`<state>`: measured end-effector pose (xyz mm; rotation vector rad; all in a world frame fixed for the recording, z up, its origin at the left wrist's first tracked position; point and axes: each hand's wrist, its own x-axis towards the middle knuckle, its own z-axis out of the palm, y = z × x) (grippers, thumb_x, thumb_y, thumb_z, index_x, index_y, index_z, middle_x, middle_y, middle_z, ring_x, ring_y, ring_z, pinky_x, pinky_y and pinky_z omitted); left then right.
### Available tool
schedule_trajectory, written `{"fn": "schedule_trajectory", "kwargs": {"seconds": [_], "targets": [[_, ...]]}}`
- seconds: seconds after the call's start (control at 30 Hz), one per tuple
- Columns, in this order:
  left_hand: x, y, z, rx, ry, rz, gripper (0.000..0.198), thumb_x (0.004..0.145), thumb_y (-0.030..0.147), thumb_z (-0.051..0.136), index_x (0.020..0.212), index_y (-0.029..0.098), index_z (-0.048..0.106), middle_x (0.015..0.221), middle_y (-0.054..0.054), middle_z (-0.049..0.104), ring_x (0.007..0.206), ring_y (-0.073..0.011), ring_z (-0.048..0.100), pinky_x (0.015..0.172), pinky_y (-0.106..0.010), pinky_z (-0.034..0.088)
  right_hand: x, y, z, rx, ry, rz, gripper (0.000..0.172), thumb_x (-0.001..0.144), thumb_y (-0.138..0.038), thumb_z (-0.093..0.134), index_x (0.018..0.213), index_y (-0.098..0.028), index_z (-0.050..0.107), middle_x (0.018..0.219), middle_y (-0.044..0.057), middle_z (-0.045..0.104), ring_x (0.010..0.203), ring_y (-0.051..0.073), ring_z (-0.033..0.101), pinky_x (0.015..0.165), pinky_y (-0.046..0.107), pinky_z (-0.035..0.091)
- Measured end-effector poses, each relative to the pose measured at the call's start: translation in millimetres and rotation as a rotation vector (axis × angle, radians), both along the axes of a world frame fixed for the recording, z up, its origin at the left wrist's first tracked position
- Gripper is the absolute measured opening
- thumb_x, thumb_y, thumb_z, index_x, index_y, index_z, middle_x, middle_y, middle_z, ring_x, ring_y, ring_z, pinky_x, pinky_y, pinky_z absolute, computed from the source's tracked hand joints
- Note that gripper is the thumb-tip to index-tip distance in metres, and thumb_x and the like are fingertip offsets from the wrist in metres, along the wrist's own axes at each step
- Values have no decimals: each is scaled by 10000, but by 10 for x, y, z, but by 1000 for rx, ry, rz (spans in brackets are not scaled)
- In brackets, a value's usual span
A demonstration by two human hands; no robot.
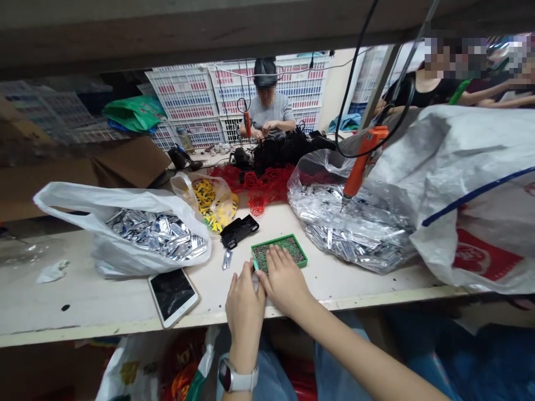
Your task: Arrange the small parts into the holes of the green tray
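While the right hand (284,278) rests its fingertips on the near edge of the green tray (279,253) of tiny screws, the left hand (244,303) is closed around a small silvery piece held just beside it (only a sliver shows between the fingers, so I cannot tell exactly what it is). The right hand's fingers lie together and flat, gripping nothing that I can see. This looks like the picking step: a screw being taken from the tray for the piece in the left hand. One loose silver piece (226,259) lies on the counter (83,295) left of the tray, near a black part (239,230). An orange screwdriver (361,161) hangs above the clear bag (355,223) to the right; the next move probably calls for pinching one screw cleanly and seating it.
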<state>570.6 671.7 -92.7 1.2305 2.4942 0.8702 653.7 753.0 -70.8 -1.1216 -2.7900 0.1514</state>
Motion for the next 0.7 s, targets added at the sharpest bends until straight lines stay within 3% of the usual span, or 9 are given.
{"fn": "schedule_trajectory", "kwargs": {"seconds": [0.17, 0.33, 0.43, 0.57, 0.7], "targets": [[18, -2, -5, 13, 6, 4, 379, 990, 306, 586, 1348, 181, 574, 1207, -164, 751, 1199, -329, 681, 920, -431, 554, 363, 143, 123, -19, 6, 194, 522, 1064, -386, 400, 1412, -61, 614, 1496, 186, 571, 1413, 297, 559, 1223, 486, 419], [33, 3, 18, 32, 16, 0, 374, 971, 339, 635, 1321, 220, 574, 1187, -123, 764, 1166, -302, 694, 932, -414, 548, 719, 400, 259, -25, 13, 267, 497, 1076, -371, 360, 1396, -107, 635, 1439, 182, 632, 1395, 312, 575, 1209, 587, 405], [30, 6, 35, 35, 24, 2, 362, 966, 338, 642, 1306, 232, 573, 1173, -115, 768, 1159, -302, 697, 933, -419, 549, 879, 522, 327, -16, 83, 305, 454, 1072, -339, 375, 1416, -172, 620, 1470, 146, 625, 1391, 269, 582, 1195, 530, 440], [37, 4, 48, 32, 26, 3, 347, 975, 328, 629, 1301, 225, 575, 1172, -120, 763, 1149, -303, 702, 932, -420, 550, 1144, 631, 380, 145, 280, 221, 360, 1058, -306, 418, 1264, -181, 685, 1276, 160, 721, 1172, 265, 688, 990, 441, 570], [55, 0, 49, 27, 25, 19, 389, 992, 328, 597, 1348, 179, 552, 1179, -155, 752, 1181, -326, 686, 937, -437, 544, 1365, 631, 335, 236, 205, 231, 255, 1033, -266, 487, 1002, -184, 727, 963, 109, 728, 896, 230, 680, 780, 360, 563]]}}
